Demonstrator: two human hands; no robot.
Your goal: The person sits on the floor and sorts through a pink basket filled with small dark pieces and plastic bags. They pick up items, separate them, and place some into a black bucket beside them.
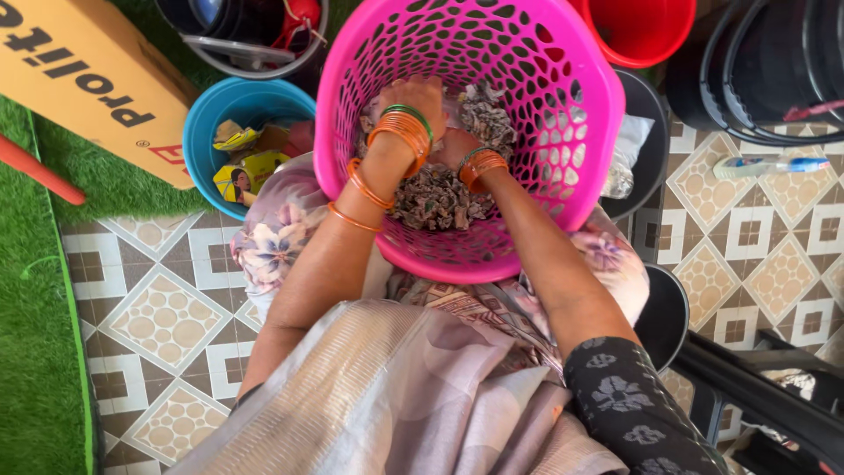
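Fingers of both hands are buried in the basket's contents; whether they are curled shut or spread I cannot tell. Left hand point(413, 97) rests knuckles-up on the heap, right hand point(453, 145) sinks deeper beside it, mostly hidden.

Pink perforated laundry basket point(563, 105): tilted on the person's lap, mouth toward the camera. Thin plastic, probably light and a little flexible; the thick rim looks the firmest place to take hold.

Heap of brownish dried scraps point(440, 198): lies in the basket's bottom, around both hands. Looks loose, light and crumbly, better scooped in handfuls than pinched.

Blue bucket point(207, 110): on the tiled floor just beside the basket, holding small coloured packets.

Orange and green bangles point(403, 127): stacked on both wrists.
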